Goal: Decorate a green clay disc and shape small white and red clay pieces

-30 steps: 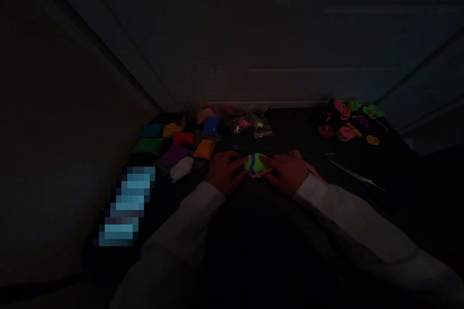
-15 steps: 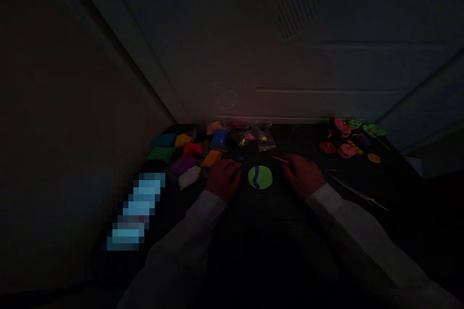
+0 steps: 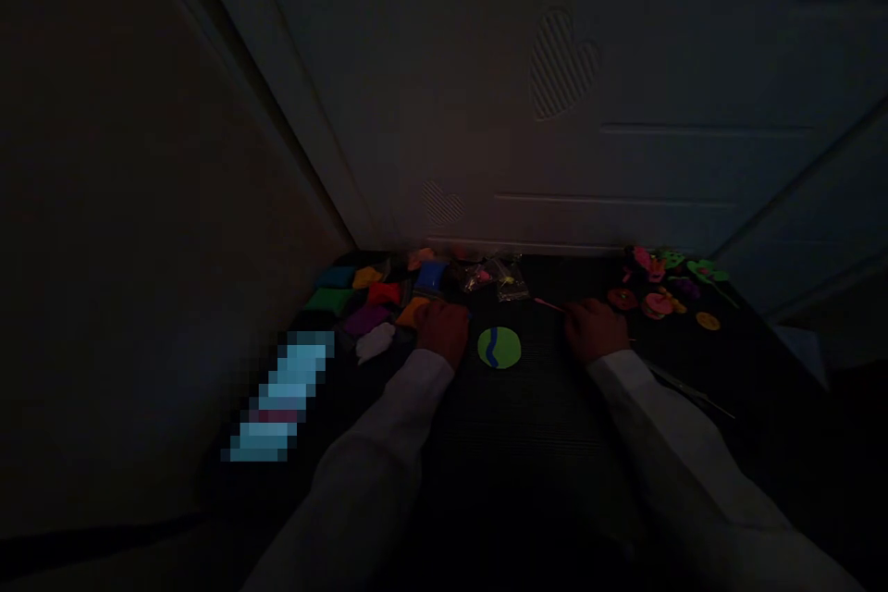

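A flat green clay disc (image 3: 510, 350) with a wavy blue strip (image 3: 492, 348) across it lies between my hands. Left of it, my left hand (image 3: 442, 331) is closed, fingers curled down, with a small blue clay piece (image 3: 470, 316) showing at its fingertips. Most of that piece is hidden. My right hand (image 3: 597, 330), to the right of the disc, grips a thin pink stick (image 3: 548, 304) that points left and away from me. The dim light blurs the finger details.
Bags of coloured clay (image 3: 369, 320) crowd the back left, with a lit phone (image 3: 284, 402) nearer. Small clear bags (image 3: 511, 281) lie at the back. Clay flowers and shapes (image 3: 657, 303) sit back right, and scissors (image 3: 686, 388) lie by my right forearm. A white panel (image 3: 527, 157) rises behind.
My left hand has moved forward over the small blue piece and its fingers have curled. The right hand has shifted slightly right with the pink stick. The view has tilted up.
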A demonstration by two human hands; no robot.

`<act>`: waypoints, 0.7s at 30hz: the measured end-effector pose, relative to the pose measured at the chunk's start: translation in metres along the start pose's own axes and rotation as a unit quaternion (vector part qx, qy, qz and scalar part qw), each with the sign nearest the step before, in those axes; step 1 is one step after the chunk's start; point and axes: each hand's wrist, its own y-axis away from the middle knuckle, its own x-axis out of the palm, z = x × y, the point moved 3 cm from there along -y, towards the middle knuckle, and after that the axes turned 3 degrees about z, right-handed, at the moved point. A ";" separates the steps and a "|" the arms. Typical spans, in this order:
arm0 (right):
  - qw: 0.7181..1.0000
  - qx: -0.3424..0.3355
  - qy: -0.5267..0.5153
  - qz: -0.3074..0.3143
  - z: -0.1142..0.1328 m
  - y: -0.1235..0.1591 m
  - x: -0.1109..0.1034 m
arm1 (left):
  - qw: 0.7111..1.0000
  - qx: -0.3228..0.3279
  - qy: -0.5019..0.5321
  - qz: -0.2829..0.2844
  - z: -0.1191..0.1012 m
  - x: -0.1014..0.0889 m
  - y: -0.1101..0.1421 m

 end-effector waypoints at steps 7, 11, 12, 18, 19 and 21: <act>0.990 -0.052 -0.104 -0.079 0.001 0.004 -0.009 | 0.990 -0.016 0.137 -0.005 0.004 -0.010 0.001; 0.961 -0.153 -0.208 -0.097 0.032 0.010 -0.021 | 0.968 -0.024 0.247 0.030 -0.007 -0.016 -0.002; 0.950 -0.186 -0.232 -0.090 0.044 0.011 -0.023 | 0.960 -0.024 0.273 0.048 -0.012 -0.016 -0.004; 0.904 -0.244 -0.347 -0.048 0.082 0.008 -0.019 | 0.926 -0.024 0.344 0.153 -0.031 -0.018 -0.015; 0.901 -0.231 -0.365 -0.042 0.080 0.006 -0.014 | 0.926 -0.028 0.339 0.160 -0.029 -0.019 -0.017; 0.894 -0.196 -0.402 -0.030 0.072 0.003 -0.004 | 0.934 -0.043 0.318 0.157 -0.020 -0.025 -0.023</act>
